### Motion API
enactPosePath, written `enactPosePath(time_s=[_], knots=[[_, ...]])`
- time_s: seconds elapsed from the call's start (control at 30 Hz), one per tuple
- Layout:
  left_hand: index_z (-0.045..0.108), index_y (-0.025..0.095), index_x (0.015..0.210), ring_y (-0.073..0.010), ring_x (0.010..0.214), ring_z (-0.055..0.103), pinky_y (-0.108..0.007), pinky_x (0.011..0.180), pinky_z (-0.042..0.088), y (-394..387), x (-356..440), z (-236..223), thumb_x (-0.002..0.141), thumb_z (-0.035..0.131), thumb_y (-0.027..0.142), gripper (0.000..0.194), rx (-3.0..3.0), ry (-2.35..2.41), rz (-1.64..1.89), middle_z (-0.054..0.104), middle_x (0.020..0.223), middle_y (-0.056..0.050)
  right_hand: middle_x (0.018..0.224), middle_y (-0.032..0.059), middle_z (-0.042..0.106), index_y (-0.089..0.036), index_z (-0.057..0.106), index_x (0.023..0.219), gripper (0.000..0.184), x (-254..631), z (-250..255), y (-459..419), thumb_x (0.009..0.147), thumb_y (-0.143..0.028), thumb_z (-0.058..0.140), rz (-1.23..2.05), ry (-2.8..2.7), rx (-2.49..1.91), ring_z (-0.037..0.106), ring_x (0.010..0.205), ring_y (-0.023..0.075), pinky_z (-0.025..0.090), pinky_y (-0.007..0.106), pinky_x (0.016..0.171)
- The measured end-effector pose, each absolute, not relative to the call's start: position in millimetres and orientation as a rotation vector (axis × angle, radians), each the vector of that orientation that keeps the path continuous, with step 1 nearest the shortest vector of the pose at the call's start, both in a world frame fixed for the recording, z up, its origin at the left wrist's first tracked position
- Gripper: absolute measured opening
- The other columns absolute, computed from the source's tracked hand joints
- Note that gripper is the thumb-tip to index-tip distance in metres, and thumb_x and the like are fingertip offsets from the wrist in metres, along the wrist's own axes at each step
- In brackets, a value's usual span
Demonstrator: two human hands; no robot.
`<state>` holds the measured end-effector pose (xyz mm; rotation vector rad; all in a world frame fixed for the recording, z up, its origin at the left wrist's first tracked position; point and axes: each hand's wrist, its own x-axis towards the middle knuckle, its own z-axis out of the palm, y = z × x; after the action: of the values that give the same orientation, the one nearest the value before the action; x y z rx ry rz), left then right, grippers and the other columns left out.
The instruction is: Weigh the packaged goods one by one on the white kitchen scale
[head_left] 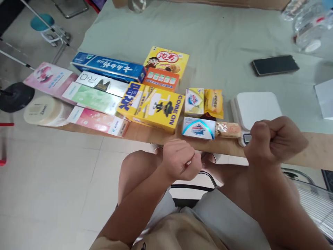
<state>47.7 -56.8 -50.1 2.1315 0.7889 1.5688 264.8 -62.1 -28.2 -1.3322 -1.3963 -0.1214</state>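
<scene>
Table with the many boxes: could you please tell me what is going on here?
The person's left hand and right hand are both closed into fists, and no item shows in either. The left is by the table's front edge, nearest to the yellow COME ON box and the white shield-logo box. The right overlaps the white digital scale in this view; whether it touches it, I cannot tell. A long blue box lies farther left, and a black phone lies beyond the scale.
</scene>
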Motion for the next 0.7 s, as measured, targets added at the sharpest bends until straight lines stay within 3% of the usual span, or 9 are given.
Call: enactPosePath(time_s=[0.2,0.33,0.43,0.57,0.63,0.7], knots=[[0.022,0.023,0.066,-0.0128,0.044,0.02,-0.032,0.046,0.017,-56.1,115.4,-42.3,0.077,0.052,0.005,0.038,2.191,0.578,1.36,0.023,0.048,0.008,0.047,-0.0066,0.022,-0.026,0.027,0.056,0.045,339.8,-37.0,-57.8,0.079,-0.024,0.065,-0.002,-0.887,-1.392,0.022,0.043,0.0078,0.015,0.028,0.044],[0.021,0.022,0.066,-0.012,0.044,0.02,-0.032,0.044,0.017,-46.6,193.0,-19.8,0.077,0.056,0.007,0.041,2.2,0.351,1.278,0.023,0.047,0.008,0.05,-0.0083,0.012,-0.027,0.017,0.065,0.052,394.4,-41.1,-52.6,0.091,-0.044,0.059,0.151,-0.562,-1.378,0.011,0.042,0.009,0.013,0.028,0.04],[0.02,0.021,0.063,-0.0109,0.045,0.018,-0.032,0.044,0.018,-33.3,263.5,2.3,0.083,0.058,0.009,0.045,2.176,0.27,1.13,0.022,0.048,0.006,0.054,-0.0091,0.008,-0.027,0.012,0.073,0.058,432.9,-41.6,-55.6,0.093,-0.06,0.055,0.263,-0.363,-1.366,0.01,0.044,0.0099,0.015,0.029,0.041],[0.022,0.022,0.061,-0.0117,0.05,0.028,-0.032,0.049,0.026,6.0,367.3,11.8,0.097,0.056,0.025,0.05,2.068,0.367,0.82,0.026,0.053,0.003,0.058,-0.0089,0.016,-0.027,0.013,0.075,0.058,474.7,-50.1,-64.5,0.089,-0.061,0.057,0.431,-0.261,-1.386,0.016,0.045,0.0096,0.02,0.029,0.041],[0.029,0.024,0.063,-0.0143,0.057,0.042,-0.032,0.06,0.039,37.1,421.4,0.6,0.096,0.065,0.028,0.049,2.086,0.413,0.81,0.036,0.059,0.002,0.061,-0.0086,0.025,-0.027,0.02,0.076,0.049,489.3,-59.6,-66.1,0.086,-0.053,0.06,0.442,-0.204,-1.404,0.026,0.047,0.009,0.025,0.026,0.042],[0.04,0.025,0.07,-0.0199,0.074,0.058,-0.038,0.08,0.051,72.0,473.8,-18.9,0.086,0.082,0.027,0.044,2.132,0.469,0.859,0.046,0.071,0.0,0.071,-0.0066,0.04,-0.027,0.032,0.083,0.033,499.9,-71.2,-63.9,0.083,-0.044,0.061,0.387,-0.152,-1.43,0.044,0.056,0.0094,0.039,0.023,0.049]])
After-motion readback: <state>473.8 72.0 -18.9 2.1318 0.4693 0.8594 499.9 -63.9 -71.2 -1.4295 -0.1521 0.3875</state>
